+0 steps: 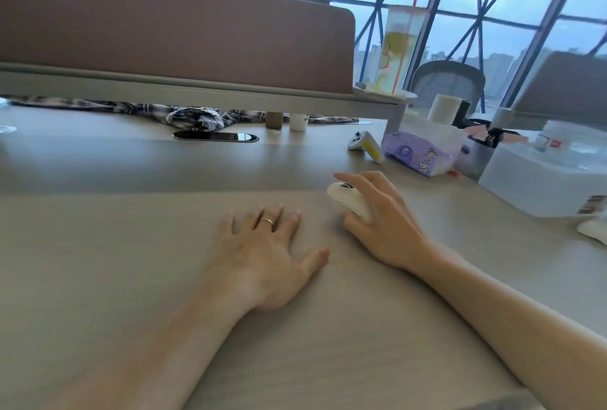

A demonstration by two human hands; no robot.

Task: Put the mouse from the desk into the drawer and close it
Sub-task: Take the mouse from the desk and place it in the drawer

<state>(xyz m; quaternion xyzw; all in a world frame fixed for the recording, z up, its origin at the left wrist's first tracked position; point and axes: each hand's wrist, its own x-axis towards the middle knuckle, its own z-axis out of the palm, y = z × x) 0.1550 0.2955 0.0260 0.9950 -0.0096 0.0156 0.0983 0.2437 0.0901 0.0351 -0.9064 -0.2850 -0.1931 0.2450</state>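
A white mouse (346, 197) sits on the grey desk (131, 245), right of centre. My right hand (384, 222) is wrapped over it, thumb on its near side and fingers curled across its top and far side, so only its front end shows. My left hand (266, 245) lies flat on the desk just left of the mouse, palm down with fingers spread, a ring on one finger, holding nothing. No drawer is in view.
Beyond the mouse lie a small white and yellow controller (364, 145) and a purple tissue pack (423, 150). A white box (545, 176) stands at the right. A brown divider panel (164, 28), a cable slot (215, 137) and plaid cloth (193, 117) run along the back.
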